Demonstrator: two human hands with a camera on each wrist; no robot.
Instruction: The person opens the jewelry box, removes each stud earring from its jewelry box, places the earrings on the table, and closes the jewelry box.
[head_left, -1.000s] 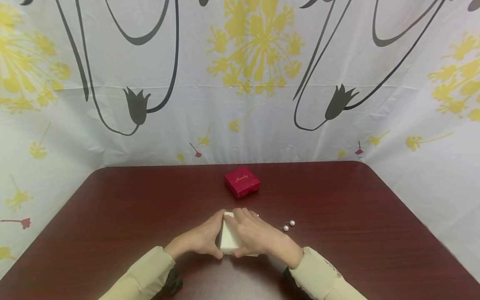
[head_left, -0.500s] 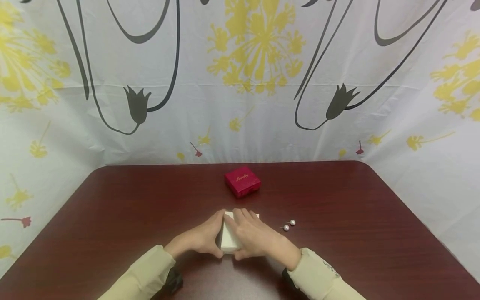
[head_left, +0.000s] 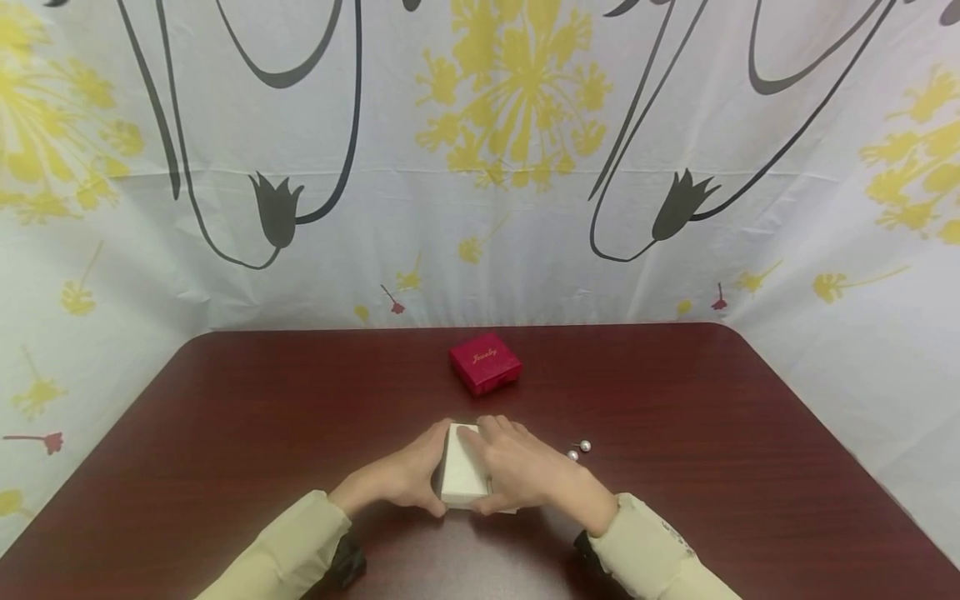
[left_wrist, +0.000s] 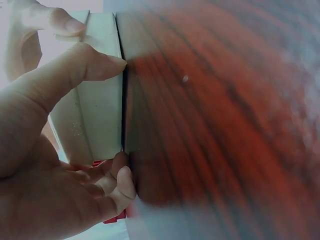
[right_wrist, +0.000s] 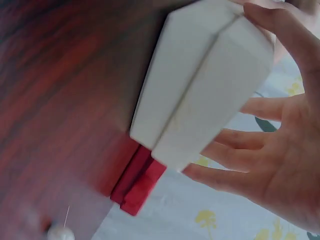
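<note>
A white lidded box point(head_left: 461, 475) stands on the table between both hands, its top partly covered by the right hand. My left hand point(head_left: 401, 475) grips its left side, thumb on the near face and fingers round the far side. From above, my right hand point(head_left: 517, 471) holds the lid between thumb and fingers. A seam between lid and base runs along the box point(right_wrist: 200, 80) in the right wrist view. Two pearl stud earrings point(head_left: 585, 447) lie just right of the right hand, one partly hidden by it.
A red jewelry box point(head_left: 485, 365) with gold lettering sits behind the white box. The dark reddish-brown table point(head_left: 300, 392) ends at the back against a white curtain point(head_left: 480, 242) with yellow and grey flower prints.
My right hand has shifted slightly right, uncovering a little more of the white box's top and covering part of one earring. The left hand keeps its place.
</note>
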